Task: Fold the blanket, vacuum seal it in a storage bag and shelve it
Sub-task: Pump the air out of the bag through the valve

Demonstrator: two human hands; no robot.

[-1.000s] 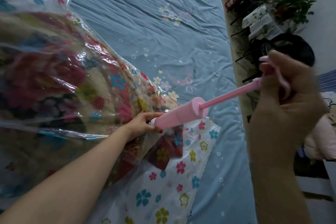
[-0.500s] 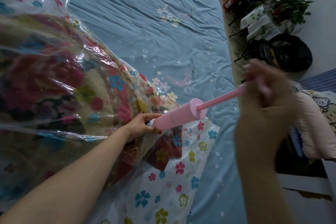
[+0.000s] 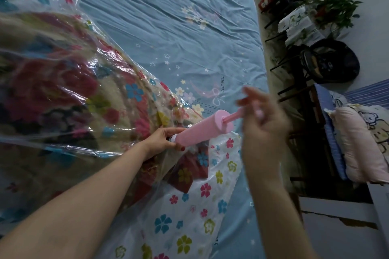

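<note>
On the bed, head view: pump rod now shoved way further in than a second ago, only a short stub showing between barrel and right hand. Means another stroke mid-way, air still coming out, sealing step not finished yet I'd say. Right hand blurry, fingers curled round the handle. Left hand pinching the nozzle end of the pink pump, same spot as before, at about 9 o'clock from the barrel.

Storage bag sprawled over the left half, still puffy and crinkly. Blanket inside, bulging, red-and-cream floral, nowhere near flat.
</note>
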